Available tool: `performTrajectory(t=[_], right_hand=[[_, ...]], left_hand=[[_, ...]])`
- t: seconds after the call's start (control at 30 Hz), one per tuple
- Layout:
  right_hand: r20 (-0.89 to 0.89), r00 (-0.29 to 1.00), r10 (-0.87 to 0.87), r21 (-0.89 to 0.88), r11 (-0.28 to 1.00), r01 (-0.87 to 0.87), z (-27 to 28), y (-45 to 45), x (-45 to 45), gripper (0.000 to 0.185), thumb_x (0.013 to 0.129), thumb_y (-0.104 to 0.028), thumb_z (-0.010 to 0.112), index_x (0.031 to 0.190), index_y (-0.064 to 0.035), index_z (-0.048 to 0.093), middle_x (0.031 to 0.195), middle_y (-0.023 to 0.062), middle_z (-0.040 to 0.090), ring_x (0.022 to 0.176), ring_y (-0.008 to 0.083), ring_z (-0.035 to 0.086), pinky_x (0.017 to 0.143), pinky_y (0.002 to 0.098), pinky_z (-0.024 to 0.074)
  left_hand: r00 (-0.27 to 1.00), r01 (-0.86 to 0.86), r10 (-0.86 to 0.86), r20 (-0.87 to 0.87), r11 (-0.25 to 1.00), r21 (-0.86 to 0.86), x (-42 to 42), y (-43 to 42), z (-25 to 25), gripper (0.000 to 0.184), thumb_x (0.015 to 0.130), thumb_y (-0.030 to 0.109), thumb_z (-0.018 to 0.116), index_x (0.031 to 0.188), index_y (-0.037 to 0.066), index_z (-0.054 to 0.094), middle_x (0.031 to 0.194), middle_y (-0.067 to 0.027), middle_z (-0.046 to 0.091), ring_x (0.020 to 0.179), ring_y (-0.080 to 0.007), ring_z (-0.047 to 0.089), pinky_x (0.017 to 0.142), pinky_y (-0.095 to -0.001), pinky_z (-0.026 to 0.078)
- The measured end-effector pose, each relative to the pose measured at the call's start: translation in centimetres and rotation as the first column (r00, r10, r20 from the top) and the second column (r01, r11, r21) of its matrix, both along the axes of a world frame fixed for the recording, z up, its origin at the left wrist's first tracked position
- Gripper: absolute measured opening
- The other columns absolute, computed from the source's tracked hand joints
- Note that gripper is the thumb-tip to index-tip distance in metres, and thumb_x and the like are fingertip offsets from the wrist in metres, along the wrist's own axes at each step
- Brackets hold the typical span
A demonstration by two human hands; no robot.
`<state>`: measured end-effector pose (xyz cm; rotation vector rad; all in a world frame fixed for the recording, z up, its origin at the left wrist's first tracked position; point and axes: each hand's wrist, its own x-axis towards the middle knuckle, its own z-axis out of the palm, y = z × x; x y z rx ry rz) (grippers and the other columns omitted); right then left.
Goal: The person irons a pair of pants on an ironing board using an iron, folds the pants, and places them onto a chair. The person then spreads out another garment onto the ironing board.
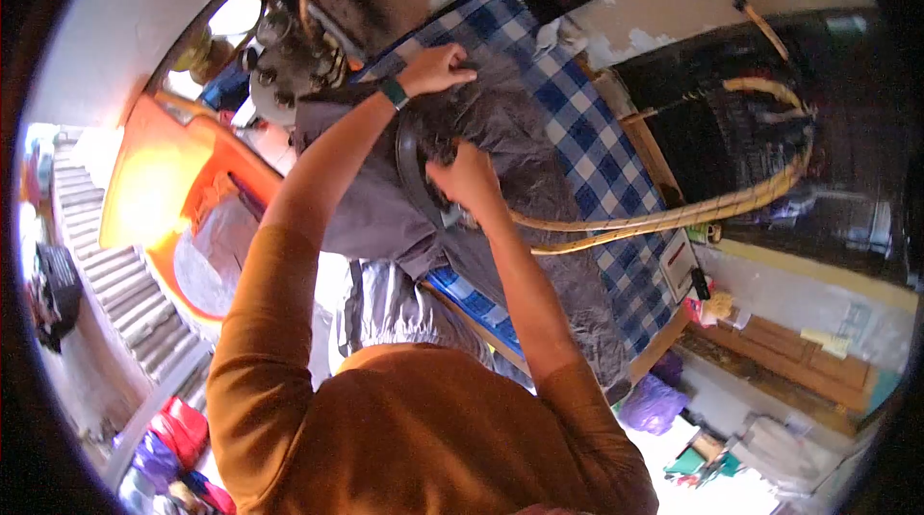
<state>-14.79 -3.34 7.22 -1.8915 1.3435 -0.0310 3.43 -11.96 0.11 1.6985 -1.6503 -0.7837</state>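
Note:
A dark grey garment (515, 115) lies spread and creased over a blue-and-white checked cloth (587, 144) on a table. My right hand (469, 183) is wrapped around the handle of an iron (412, 167), whose dark curved base rests on the garment; the hand hides much of it. A yellowish cloth-covered cord (664, 221) runs from the iron off to the right. Farther up, my left hand (438, 70), with a dark band on its wrist, has its fingers curled at the garment's upper part, seemingly pinching the fabric. Part of the garment hangs over the table's near left side.
An orange plastic chair (144, 168) with cloth on it stands at the left. Beyond it is a round-topped stand (284, 82) with metal vessels. The cord loops past a dark panel (751, 140) at the right. Purple bags (653, 406) sit below the table's right corner.

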Motion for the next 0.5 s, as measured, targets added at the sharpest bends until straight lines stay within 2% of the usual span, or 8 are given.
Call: performTrajectory(t=[0.07, 0.13, 0.2, 0.27, 0.3, 0.37, 0.43, 0.5], right_hand=[[-0.054, 0.997, 0.056, -0.139, 0.988, -0.063, 1.7, 2.5, -2.9, 0.062, 0.07, -0.034, 0.067, 0.118, 0.0005, 0.051, 0.095, 0.0294, 0.062, 0.088, 0.0459, 0.06, 0.079, 0.048, 0.0495], [-0.167, 0.981, 0.102, -0.037, 0.993, -0.11, 2.1, 4.5, -7.0, 0.069, 0.07, -0.036, 0.068, 0.125, -0.0019, 0.045, 0.094, 0.0287, 0.062, 0.088, 0.0449, 0.061, 0.079, 0.0483, 0.0498], [-0.295, 0.953, 0.06, -0.017, 0.997, -0.069, 1.6, 5.5, -10.6, 0.068, 0.07, -0.038, 0.069, 0.125, -0.0049, 0.047, 0.095, 0.0279, 0.063, 0.088, 0.0438, 0.062, 0.078, 0.0486, 0.0501], [-0.358, 0.928, -0.103, -0.048, 0.995, 0.092, 1.9, 4.6, -13.7, 0.058, 0.07, -0.038, 0.069, 0.116, -0.0059, 0.055, 0.095, 0.027, 0.063, 0.087, 0.0438, 0.062, 0.076, 0.0481, 0.0506], [-0.387, 0.9, -0.201, -0.093, 0.979, 0.179, 1.3, 3.6, -15.8, 0.051, 0.07, -0.036, 0.069, 0.11, -0.0055, 0.059, 0.095, 0.0264, 0.063, 0.087, 0.0428, 0.062, 0.075, 0.0478, 0.0507], [-0.287, 0.853, -0.435, -0.131, 0.9, 0.415, -1.4, 0.9, -20.7, 0.041, 0.07, -0.033, 0.068, 0.1, -0.0048, 0.064, 0.095, 0.0246, 0.064, 0.086, 0.04, 0.063, 0.074, 0.0467, 0.051], [-0.156, 0.802, -0.576, -0.094, 0.817, 0.569, -1.5, -0.8, -22.9, 0.036, 0.07, -0.031, 0.069, 0.095, -0.0046, 0.065, 0.096, 0.0234, 0.065, 0.087, 0.0383, 0.064, 0.074, 0.0458, 0.0511], [-0.242, 0.828, -0.506, -0.006, 0.854, 0.52, 1.4, -2.0, -22.7, 0.036, 0.067, -0.026, 0.071, 0.092, -0.0003, 0.063, 0.076, 0.0184, 0.067, 0.075, 0.0355, 0.066, 0.065, 0.0416, 0.052]], left_hand=[[1.0, 0.024, -0.021, -0.021, 0.991, 0.131, -1.3, -2.6, -2.5, 0.063, 0.078, 0.055, 0.063, 0.106, -0.001, 0.058, 0.094, -0.0162, 0.065, 0.088, -0.0254, 0.062, 0.077, -0.0364, 0.047], [0.956, 0.256, -0.181, -0.231, 0.898, 0.358, -1.8, -4.5, -1.2, 0.077, 0.077, 0.064, 0.059, 0.114, -0.004, 0.053, 0.108, -0.0201, 0.059, 0.099, -0.0309, 0.057, 0.086, -0.0441, 0.044], [0.956, 0.248, -0.178, -0.232, 0.913, 0.324, -3.0, -5.7, -4.5, 0.083, 0.077, 0.065, 0.059, 0.119, -0.005, 0.05, 0.113, -0.02, 0.056, 0.103, -0.0298, 0.054, 0.088, -0.0426, 0.042], [0.959, 0.228, -0.162, -0.233, 0.929, 0.291, -2.9, -6.9, -6.9, 0.088, 0.076, 0.066, 0.059, 0.124, -0.007, 0.047, 0.119, -0.0199, 0.054, 0.108, -0.0286, 0.052, 0.091, -0.0412, 0.041], [0.924, 0.311, -0.172, -0.343, 0.858, 0.409, -2.3, -7.4, -7.7, 0.091, 0.077, 0.067, 0.057, 0.128, -0.007, 0.042, 0.125, -0.0197, 0.049, 0.113, -0.0272, 0.048, 0.096, -0.0397, 0.037], [0.839, 0.49, -0.225, -0.496, 0.71, 0.506, -2.2, -4.1, 5.2, 0.093, 0.079, 0.067, 0.054, 0.135, -0.005, 0.035, 0.135, -0.0173, 0.042, 0.122, -0.0244, 0.041, 0.102, -0.0343, 0.031], [0.871, 0.418, -0.173, -0.46, 0.754, 0.507, -1.8, -4.9, 0.1, 0.083, 0.081, 0.064, 0.053, 0.131, -0.001, 0.042, 0.128, -0.0144, 0.049, 0.115, -0.0241, 0.046, 0.098, -0.0334, 0.034], [0.827, 0.373, -0.031, -0.562, 0.779, 0.504, -1.8, -4.0, 1.7, 0.075, 0.082, 0.062, 0.054, 0.126, 0.002, 0.05, 0.12, -0.0121, 0.057, 0.11, -0.0251, 0.052, 0.095, -0.0325, 0.037]])
